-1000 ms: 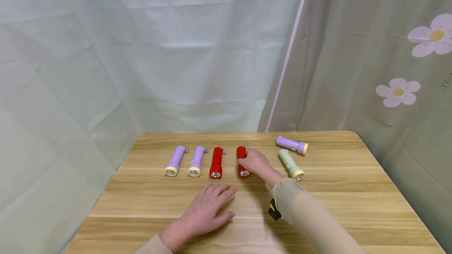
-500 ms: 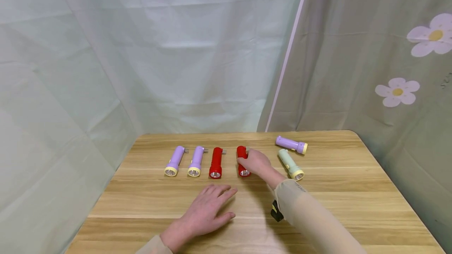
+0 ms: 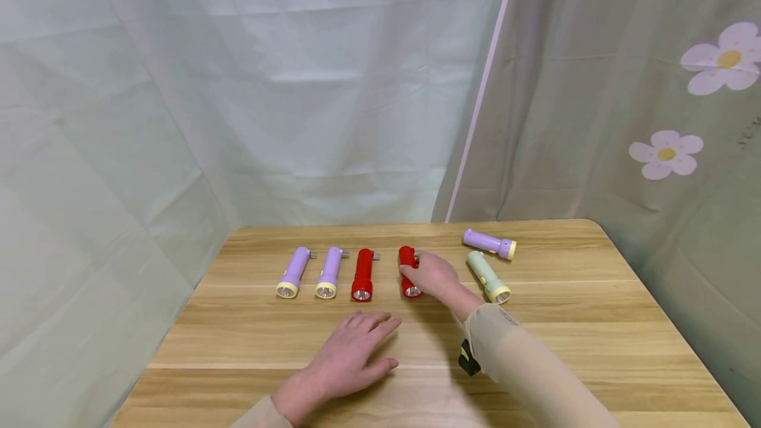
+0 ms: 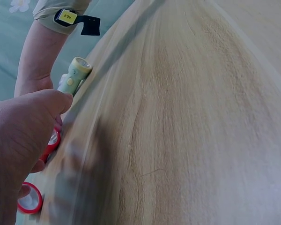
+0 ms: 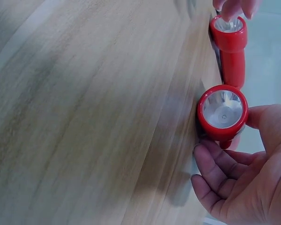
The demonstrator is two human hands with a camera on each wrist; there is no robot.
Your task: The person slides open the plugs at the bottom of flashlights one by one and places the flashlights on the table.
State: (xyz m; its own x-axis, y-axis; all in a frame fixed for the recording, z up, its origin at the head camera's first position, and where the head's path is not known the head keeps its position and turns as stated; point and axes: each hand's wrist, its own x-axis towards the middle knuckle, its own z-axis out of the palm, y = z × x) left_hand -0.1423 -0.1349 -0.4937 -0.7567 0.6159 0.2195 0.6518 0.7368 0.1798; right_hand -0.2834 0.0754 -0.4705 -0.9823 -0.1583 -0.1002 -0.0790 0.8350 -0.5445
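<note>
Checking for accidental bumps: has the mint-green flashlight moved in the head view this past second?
No, in no visible direction: the mint-green flashlight keeps its place and angle against the wooden tabletop and its grain.

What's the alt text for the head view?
A right hand holds a red flashlight on a wooden table; the left hand, open, is nearer the camera. To that flashlight's left lie two purple flashlights and another red one; to its right, a green one and a purple one.
</note>
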